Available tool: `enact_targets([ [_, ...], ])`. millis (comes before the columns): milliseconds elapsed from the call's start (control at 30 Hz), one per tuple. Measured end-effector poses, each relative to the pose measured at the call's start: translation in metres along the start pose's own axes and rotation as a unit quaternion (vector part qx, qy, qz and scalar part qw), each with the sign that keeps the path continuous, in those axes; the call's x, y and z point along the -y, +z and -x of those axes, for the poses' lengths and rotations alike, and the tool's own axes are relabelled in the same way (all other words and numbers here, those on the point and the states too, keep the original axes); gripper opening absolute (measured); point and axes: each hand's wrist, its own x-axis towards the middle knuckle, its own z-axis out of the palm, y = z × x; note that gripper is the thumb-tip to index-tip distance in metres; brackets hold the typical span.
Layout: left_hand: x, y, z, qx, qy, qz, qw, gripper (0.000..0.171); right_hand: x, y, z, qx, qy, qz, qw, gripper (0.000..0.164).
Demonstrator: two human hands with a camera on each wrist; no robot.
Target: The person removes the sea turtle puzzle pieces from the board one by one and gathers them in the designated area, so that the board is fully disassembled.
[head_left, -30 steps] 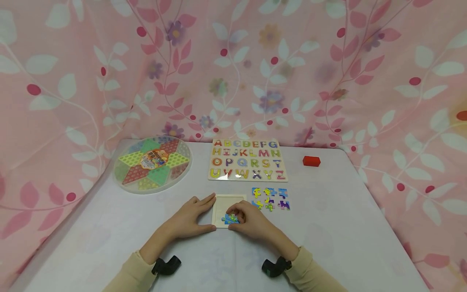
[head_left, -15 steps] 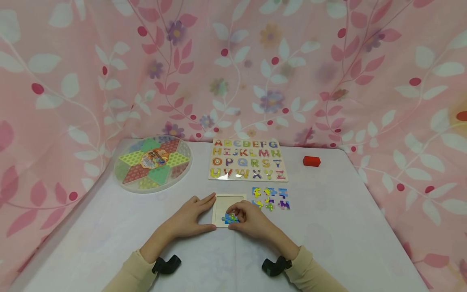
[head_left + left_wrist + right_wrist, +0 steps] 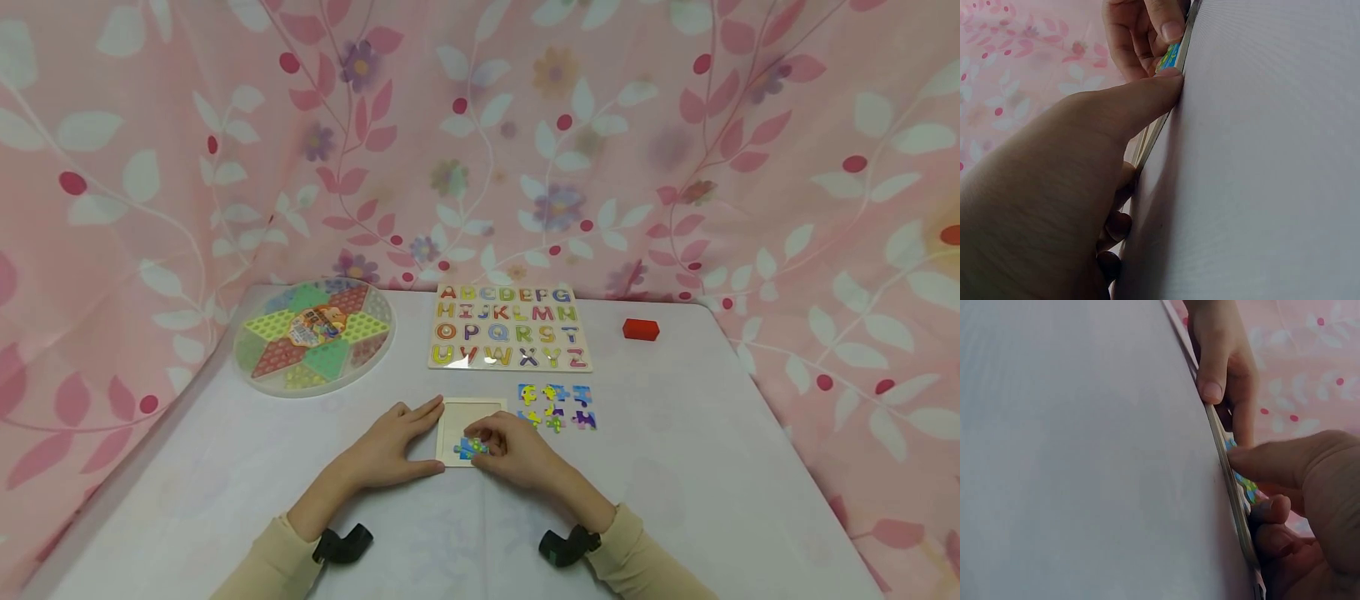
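A small square wooden puzzle tray [image 3: 452,421] lies on the table between the hands. My left hand [image 3: 386,450] touches its left side with outstretched fingers, the thumb at the near left corner. Inside the tray, by the near edge, is a blue-and-green jigsaw piece [image 3: 467,451]. My right hand [image 3: 517,450] pinches this piece with curled fingers, which hide its right part. In the left wrist view the piece [image 3: 1168,57] shows just past the left thumb. Several more jigsaw pieces [image 3: 583,419] lie in rows to the right of the tray.
Behind the tray lies an alphabet board [image 3: 510,327] with coloured letters. A round star-patterned game board [image 3: 348,362] lies at the back left, a red block [image 3: 641,330] at the back right. A pink floral curtain [image 3: 480,167] stands behind the table.
The jigsaw piece has shifted slightly left inside the tray, and my right thumb has edged inward with it. My left hand and the tray look still.
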Motion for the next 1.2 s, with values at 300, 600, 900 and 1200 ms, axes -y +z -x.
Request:
enact_targets([
  [300, -0.0006, 0.0002, 0.0001, -0.001, 0.0, 0.004, 1.0, 0.093, -0.0025, -0.0042, -0.0006, 0.021, -0.013, 0.0, 1.0, 0.032],
  [600, 0.0, 0.0004, -0.0001, -0.004, 0.0, -0.002, 1.0, 0.094, -0.0016, -0.0038, -0.0015, 0.019, -0.013, 0.011, 1.0, 0.031],
  [900, 0.0011, 0.0011, -0.0002, -0.003, 0.003, 0.001, 1.0, 0.094, -0.0012, -0.0026, -0.0007, 0.013, -0.025, 0.012, 1.0, 0.027],
  [1200, 0.0024, 0.0021, -0.0004, -0.004, 0.004, -0.004, 1.0, 0.094, -0.0012, -0.0013, -0.0007, 0.006, -0.029, 0.015, 0.999, 0.032],
])
